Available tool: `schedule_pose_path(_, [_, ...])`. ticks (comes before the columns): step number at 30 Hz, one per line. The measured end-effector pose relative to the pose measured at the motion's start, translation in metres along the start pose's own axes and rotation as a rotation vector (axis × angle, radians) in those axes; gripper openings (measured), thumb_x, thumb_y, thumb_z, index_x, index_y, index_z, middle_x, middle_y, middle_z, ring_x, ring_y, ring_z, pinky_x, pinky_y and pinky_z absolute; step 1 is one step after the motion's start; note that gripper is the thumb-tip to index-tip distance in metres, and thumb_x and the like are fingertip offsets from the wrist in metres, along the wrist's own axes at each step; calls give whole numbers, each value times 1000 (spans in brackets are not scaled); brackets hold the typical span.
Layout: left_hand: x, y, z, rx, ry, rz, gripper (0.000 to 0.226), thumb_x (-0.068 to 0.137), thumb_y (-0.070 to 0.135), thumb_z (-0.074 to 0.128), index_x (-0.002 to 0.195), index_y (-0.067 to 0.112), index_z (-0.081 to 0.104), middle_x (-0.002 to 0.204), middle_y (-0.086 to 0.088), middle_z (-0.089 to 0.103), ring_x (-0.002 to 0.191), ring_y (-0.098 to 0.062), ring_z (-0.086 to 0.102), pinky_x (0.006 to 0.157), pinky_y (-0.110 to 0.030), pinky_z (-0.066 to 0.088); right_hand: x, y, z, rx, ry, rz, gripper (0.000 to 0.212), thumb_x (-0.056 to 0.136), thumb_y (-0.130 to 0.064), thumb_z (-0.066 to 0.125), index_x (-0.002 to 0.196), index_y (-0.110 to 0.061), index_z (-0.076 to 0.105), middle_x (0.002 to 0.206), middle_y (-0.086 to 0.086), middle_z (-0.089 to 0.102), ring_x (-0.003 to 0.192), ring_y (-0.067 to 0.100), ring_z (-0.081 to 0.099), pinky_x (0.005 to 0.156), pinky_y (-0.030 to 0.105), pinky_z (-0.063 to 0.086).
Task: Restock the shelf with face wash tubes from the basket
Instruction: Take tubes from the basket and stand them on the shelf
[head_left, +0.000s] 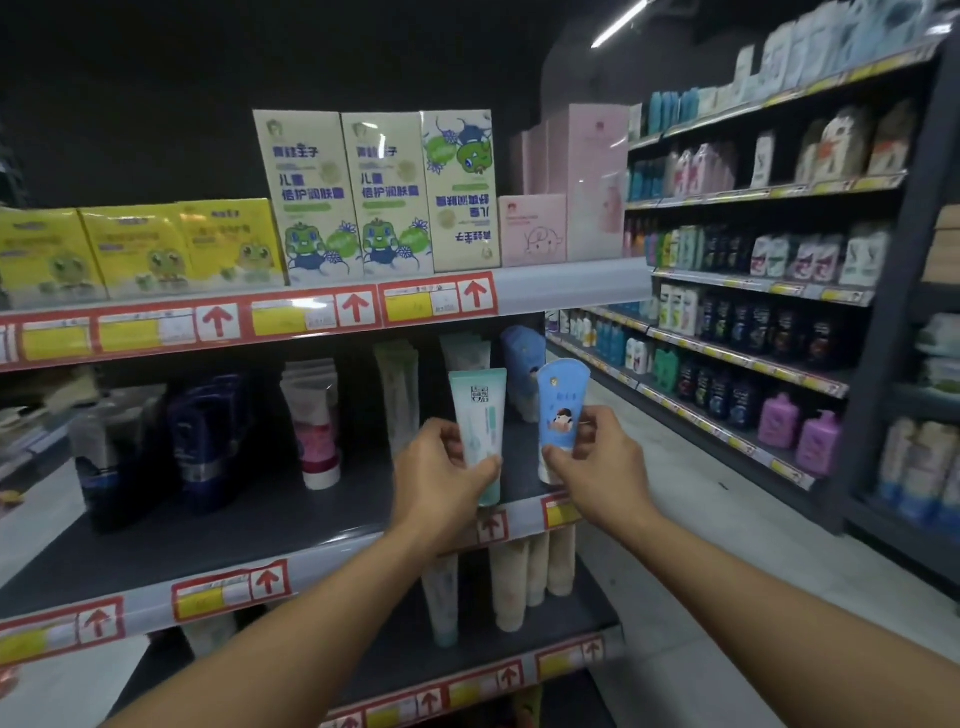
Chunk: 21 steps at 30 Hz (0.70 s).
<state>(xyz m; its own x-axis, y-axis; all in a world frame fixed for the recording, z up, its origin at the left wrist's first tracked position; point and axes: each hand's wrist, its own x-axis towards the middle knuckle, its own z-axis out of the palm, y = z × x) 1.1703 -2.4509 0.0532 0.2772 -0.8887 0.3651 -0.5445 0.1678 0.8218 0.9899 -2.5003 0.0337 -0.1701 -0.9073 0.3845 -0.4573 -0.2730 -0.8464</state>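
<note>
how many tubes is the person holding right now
2: a mint-green tube in the left hand, and a blue tube in the right hand, both upright at the middle shelf's front edge.

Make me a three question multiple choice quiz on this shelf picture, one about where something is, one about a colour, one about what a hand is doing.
1. Where does the upside-down green frog box stand?
A. top shelf
B. middle shelf
C. floor

2. What colour is the tube in the right hand?
A. red
B. blue
C. black

3. What is the left hand doing?
A. hanging idle
B. pressing a price label
C. gripping a mint green tube

Answers:
1 A, it sits beside two upright frog boxes on the top shelf.
2 B, the blue tube carries a cartoon figure.
3 C, fingers and thumb curl round the tube's lower part.
</note>
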Motion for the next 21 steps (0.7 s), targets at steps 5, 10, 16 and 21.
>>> schedule_pose_path(5, [20,-12,20,18,5,-29,38,87,27,82,117,25,57,113,8,67,93,-3,63,65,-13,50,22,13,13,-48,-10,21,46,85,-25,80,123,-22,54,112,-5,71,89,8,68,61,16,49])
schedule_pose_path(10, [31,-27,33,45,39,-21,40,88,28,80,120,23,57,127,2,67,114,-15,67,77,-20,53,22,27,25,-89,-6,-26,48,85,-28,79,125,-24,52,112,-7,70,90,6,68,69,23,57])
schedule_pose_path(16, [35,-36,43,195,86,-3,57,73,48,87,115,29,54,115,6,66,103,-14,68,80,-37,62,22,35,31,-291,11,-60,40,78,-38,75,111,-30,55,100,-6,69,84,14,64,69,34,55])
schedule_pose_path(21, [59,-34,50,241,70,-117,56,76,36,89,122,24,59,122,1,71,111,-20,69,90,-42,61,44,32,28,-466,-63,-17,41,81,-40,77,109,-19,57,103,5,68,91,27,64,64,30,39])
